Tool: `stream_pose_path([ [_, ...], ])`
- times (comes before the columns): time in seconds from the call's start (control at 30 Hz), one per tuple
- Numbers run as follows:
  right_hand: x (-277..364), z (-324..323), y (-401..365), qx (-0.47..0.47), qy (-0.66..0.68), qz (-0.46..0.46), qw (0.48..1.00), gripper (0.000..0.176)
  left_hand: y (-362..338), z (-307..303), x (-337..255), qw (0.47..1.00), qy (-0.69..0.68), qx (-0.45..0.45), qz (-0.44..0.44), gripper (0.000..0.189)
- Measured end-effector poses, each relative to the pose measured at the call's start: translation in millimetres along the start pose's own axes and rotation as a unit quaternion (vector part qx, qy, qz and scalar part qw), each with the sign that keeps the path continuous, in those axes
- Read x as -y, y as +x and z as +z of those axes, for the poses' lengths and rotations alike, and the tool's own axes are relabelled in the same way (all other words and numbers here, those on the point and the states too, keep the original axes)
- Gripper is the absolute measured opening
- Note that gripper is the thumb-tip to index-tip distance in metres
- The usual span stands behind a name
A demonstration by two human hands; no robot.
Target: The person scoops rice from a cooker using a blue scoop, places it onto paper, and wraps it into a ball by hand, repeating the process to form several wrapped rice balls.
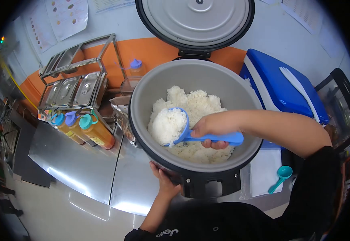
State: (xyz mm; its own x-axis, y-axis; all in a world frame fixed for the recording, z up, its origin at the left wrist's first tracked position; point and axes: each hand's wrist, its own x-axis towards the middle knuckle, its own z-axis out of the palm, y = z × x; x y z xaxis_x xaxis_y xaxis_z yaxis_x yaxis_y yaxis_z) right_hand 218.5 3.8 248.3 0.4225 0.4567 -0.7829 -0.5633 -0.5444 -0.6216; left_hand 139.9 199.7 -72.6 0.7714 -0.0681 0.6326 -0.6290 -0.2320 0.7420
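A large rice cooker (239, 95) stands in front of me, its grey inner pot part filled with white cooked rice (201, 105). My right hand (214, 129) reaches in from the right, fingers wrapped round the handle of a blue rice scoop (188, 134). The scoop's bowl carries a rounded heap of rice and is held over the rice in the pot. Low on the cooker's near left side, my left hand (165, 184) rests against the outer wall with fingers stretched out. Behind the pot, the cooker's round lid (199, 20) is raised.
On the left are several capped sauce bottles (97, 132) and a metal rack with lidded steel pans (87, 89). A blue cooler box (281, 86) stands at the right, a white utensil (299, 86) on top. A teal measuring scoop (283, 173) lies near white sheets (265, 170).
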Motion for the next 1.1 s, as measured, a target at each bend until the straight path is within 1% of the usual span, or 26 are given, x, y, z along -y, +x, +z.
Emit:
stream_pose_path([
  [0.03, -0.5, -1.7, 1.0, -0.005, -0.003, -0.003, 1.000, 0.020, 8.8, -6.4, -13.0, 0.997, 0.058, -0.003, 0.055, 0.119],
  [0.07, -0.3, -4.3, 1.9, -0.014, 0.016, -0.024, 0.999, 0.020, 10.9, -5.7, -14.1, 0.996, 0.056, -0.006, 0.063, 0.119],
  [0.13, -0.4, -9.3, 1.7, -0.025, 0.035, -0.048, 0.998, 0.021, 8.3, -4.7, -14.2, 0.990, 0.108, -0.026, 0.081, 0.114],
  [0.2, 2.1, -12.1, 0.0, -0.070, 0.130, -0.084, 0.985, 0.020, 9.3, -6.0, -14.3, 0.991, 0.104, -0.024, 0.083, 0.112],
  [0.23, 3.7, -13.5, -2.0, -0.064, 0.168, -0.092, 0.979, 0.017, 10.8, -6.2, -13.9, 0.991, 0.101, -0.023, 0.083, 0.109],
  [0.27, 4.6, -14.9, -4.5, -0.065, 0.169, -0.095, 0.979, 0.017, 14.4, -6.6, -18.2, 0.991, 0.101, -0.022, 0.086, 0.109],
  [0.33, 1.8, -17.5, -10.8, -0.045, 0.201, -0.137, 0.969, 0.013, 18.1, -6.8, -28.2, 0.990, 0.107, -0.033, 0.090, 0.108],
  [0.4, -1.9, -12.6, -26.1, -0.043, 0.221, -0.151, 0.963, 0.013, 17.8, -10.1, -32.0, 0.990, 0.109, -0.015, 0.087, 0.109],
  [0.47, -11.5, -8.0, -49.2, -0.031, 0.278, -0.190, 0.941, 0.013, 17.8, -12.2, -36.6, 0.989, 0.117, -0.008, 0.086, 0.107],
  [0.5, -20.1, -8.3, -60.4, -0.009, 0.302, -0.206, 0.931, 0.013, 18.5, -13.3, -46.3, 0.990, 0.111, 0.004, 0.087, 0.107],
  [0.53, -31.3, -7.9, -72.3, -0.017, 0.318, -0.207, 0.925, 0.013, 16.6, -14.4, -57.7, 0.991, 0.121, -0.012, 0.050, 0.101],
  [0.57, -45.6, -6.8, -85.5, -0.011, 0.317, -0.248, 0.915, 0.014, 11.4, -12.2, -66.5, 0.991, 0.128, -0.024, 0.011, 0.095],
  [0.6, -63.9, -4.1, -99.4, -0.008, 0.317, -0.286, 0.904, 0.015, -3.9, -6.8, -62.5, 0.993, 0.115, -0.001, 0.007, 0.095],
  [0.63, -83.0, 0.1, -114.8, -0.022, 0.319, -0.305, 0.897, 0.017, -26.0, -1.2, -52.6, 0.991, 0.124, -0.023, 0.032, 0.088],
  [0.67, -106.6, 7.9, -128.2, -0.038, 0.341, -0.300, 0.890, 0.017, -48.3, 3.5, -48.2, 0.988, 0.134, -0.045, 0.059, 0.081],
  [0.7, -131.8, 17.7, -141.7, -0.070, 0.347, -0.322, 0.878, 0.018, -64.3, 8.1, -52.2, 0.992, 0.104, -0.021, 0.069, 0.063],
  [0.73, -157.4, 23.6, -154.5, -0.101, 0.348, -0.343, 0.866, 0.021, -79.3, 13.5, -56.0, 0.994, 0.092, -0.003, 0.067, 0.063],
  [0.77, -198.7, 17.5, -158.9, -0.101, 0.342, -0.350, 0.866, 0.022, -91.3, 18.2, -61.7, 0.991, 0.098, 0.074, 0.060, 0.057],
  [0.8, -226.3, 27.0, -168.7, -0.157, 0.373, -0.336, 0.851, 0.021, -99.2, 24.7, -67.7, 0.982, 0.107, 0.148, 0.055, 0.052],
  [0.83, -251.3, 40.6, -176.9, -0.210, 0.399, -0.321, 0.833, 0.021, -105.3, 36.4, -73.7, 0.978, 0.101, 0.181, 0.038, 0.043],
  [0.87, -285.2, 44.0, -177.5, -0.231, 0.415, -0.315, 0.822, 0.021, -106.6, 46.9, -81.7, 0.977, 0.097, 0.185, 0.038, 0.043],
  [0.93, -353.8, 45.9, -166.5, -0.257, 0.468, -0.284, 0.796, 0.021, -101.8, 65.6, -101.4, 0.940, 0.118, 0.318, 0.046, 0.048],
  [0.97, -379.9, 50.7, -158.9, -0.311, 0.476, -0.258, 0.781, 0.019, -100.0, 76.1, -109.3, 0.938, 0.116, 0.322, 0.045, 0.048],
  [1.03, -439.8, 49.2, -136.0, -0.312, 0.531, -0.244, 0.748, 0.018, -96.1, 102.6, -124.6, 0.918, 0.104, 0.380, 0.044, 0.052],
  [1.07, -465.0, 50.8, -123.3, -0.312, 0.534, -0.241, 0.748, 0.018, -94.7, 116.0, -132.9, 0.917, 0.103, 0.383, 0.041, 0.052],
  [1.1, -486.9, 51.4, -112.3, -0.341, 0.537, -0.236, 0.735, 0.023, -91.6, 130.6, -141.0, 0.903, 0.106, 0.413, 0.054, 0.053],
])
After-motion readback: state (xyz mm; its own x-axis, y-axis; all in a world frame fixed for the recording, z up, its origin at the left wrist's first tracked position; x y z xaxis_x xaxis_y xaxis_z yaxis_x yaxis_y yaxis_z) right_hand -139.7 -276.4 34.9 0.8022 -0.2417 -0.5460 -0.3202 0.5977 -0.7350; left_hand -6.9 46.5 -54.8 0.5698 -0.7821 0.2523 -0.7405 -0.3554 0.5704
